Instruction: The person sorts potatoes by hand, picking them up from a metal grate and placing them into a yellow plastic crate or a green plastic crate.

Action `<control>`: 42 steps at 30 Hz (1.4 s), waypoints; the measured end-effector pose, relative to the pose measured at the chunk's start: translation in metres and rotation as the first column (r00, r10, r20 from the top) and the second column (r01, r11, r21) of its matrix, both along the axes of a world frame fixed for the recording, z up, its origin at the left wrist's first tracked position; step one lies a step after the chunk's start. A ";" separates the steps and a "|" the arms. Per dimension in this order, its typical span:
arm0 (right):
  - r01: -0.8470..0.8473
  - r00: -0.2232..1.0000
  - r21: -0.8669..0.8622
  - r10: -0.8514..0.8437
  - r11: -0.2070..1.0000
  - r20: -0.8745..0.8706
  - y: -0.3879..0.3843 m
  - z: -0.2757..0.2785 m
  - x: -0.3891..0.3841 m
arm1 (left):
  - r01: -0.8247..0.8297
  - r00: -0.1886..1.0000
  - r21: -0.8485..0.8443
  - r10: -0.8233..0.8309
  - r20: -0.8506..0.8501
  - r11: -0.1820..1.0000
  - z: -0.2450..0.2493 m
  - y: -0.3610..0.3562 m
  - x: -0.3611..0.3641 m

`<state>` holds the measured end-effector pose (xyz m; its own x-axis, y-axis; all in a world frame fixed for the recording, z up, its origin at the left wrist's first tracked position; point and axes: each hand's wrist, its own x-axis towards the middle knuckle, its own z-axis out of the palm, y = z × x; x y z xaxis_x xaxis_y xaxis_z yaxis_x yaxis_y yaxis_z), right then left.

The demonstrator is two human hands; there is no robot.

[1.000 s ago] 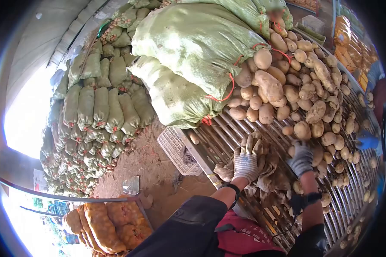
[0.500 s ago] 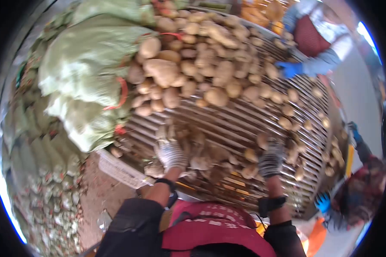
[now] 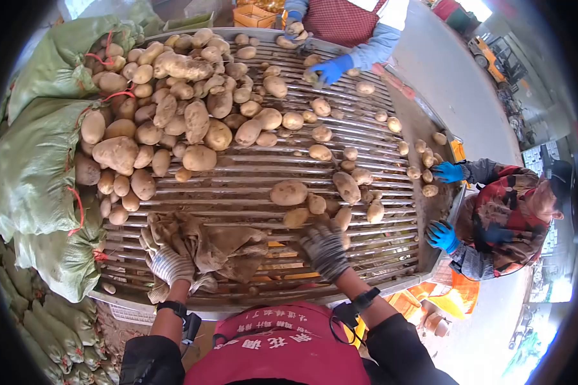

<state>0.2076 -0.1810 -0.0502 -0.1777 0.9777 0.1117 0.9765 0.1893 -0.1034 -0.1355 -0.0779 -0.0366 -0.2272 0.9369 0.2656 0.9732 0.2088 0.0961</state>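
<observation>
My left hand [image 3: 168, 260], in a striped knit glove, is closed on the edge of a crumpled brown cloth [image 3: 221, 247] that lies on the slatted metal rack [image 3: 237, 172]. My right hand [image 3: 324, 250], also gloved, is over the slats just below several potatoes [image 3: 295, 218]. Its fingertips are blurred and dark, so whether they grip anything is unclear. A large heap of potatoes [image 3: 173, 106] covers the rack's upper left. More potatoes are scattered over the middle and right of the slats.
Stuffed green mesh sacks [image 3: 35, 167] line the left side. Across the rack, a person's blue-gloved hand [image 3: 332, 69] touches a potato. Another person's blue-gloved hands [image 3: 444, 236] are at the right end. Orange crates [image 3: 253, 16] stand at the back, and a forklift [image 3: 494, 61] farther off.
The view has swung right, bringing the worker at the right end fully into sight. My right hand has moved inward, nearer my left. The cloth now shows clearly beside my left hand.
</observation>
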 end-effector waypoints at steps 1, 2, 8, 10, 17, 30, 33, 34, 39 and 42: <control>0.032 0.997 -0.040 -0.029 0.999 0.074 -0.007 -0.008 0.021 | 0.003 1.000 -0.003 -0.003 -0.014 1.000 -0.003 0.000 -0.002; 0.079 0.993 -0.041 -0.075 0.996 0.087 -0.008 0.001 0.035 | 0.008 0.999 0.003 -0.008 -0.032 1.000 -0.006 0.000 -0.004; 0.425 0.904 0.156 -0.427 0.891 -0.027 -0.003 0.011 0.111 | -0.027 0.997 -0.056 0.022 -0.080 0.998 -0.013 0.001 -0.009; 0.411 0.910 0.155 -0.393 0.898 -0.134 0.020 0.042 0.109 | -0.044 0.995 -0.080 0.036 -0.090 0.996 -0.013 0.000 -0.008; 0.410 0.911 -0.116 -0.402 0.905 0.087 0.090 0.028 0.107 | -0.058 0.998 -0.111 0.055 -0.030 0.992 -0.004 0.000 -0.005; -0.225 -0.690 -0.257 -0.340 0.940 -0.639 0.077 0.064 0.067 | -0.068 0.997 -0.130 0.071 0.015 0.989 0.006 0.000 0.002; -0.290 -0.780 -0.250 -0.379 0.924 -0.498 0.068 0.058 0.053 | -0.049 0.998 -0.103 0.052 0.034 0.993 0.004 0.000 0.001; -0.308 -0.807 -0.249 -0.391 0.918 -0.442 0.067 0.057 0.050 | -0.043 0.999 -0.103 0.045 0.016 0.994 0.003 0.001 0.000; -0.353 -0.813 -0.222 -0.416 0.909 -0.408 0.061 0.063 0.039 | -0.060 0.998 -0.116 0.058 -0.020 0.992 -0.002 0.000 -0.003; -0.350 -0.826 -0.166 -0.387 0.922 -0.409 0.061 0.062 0.033 | -0.066 0.998 -0.122 0.063 -0.027 0.990 -0.003 0.000 -0.004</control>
<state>0.2409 -0.1201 0.0123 -0.1460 0.9709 -0.1899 -0.9186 -0.2043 -0.3381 -0.1391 -0.0784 -0.0392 -0.2836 0.9463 0.1553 0.9589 0.2802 0.0439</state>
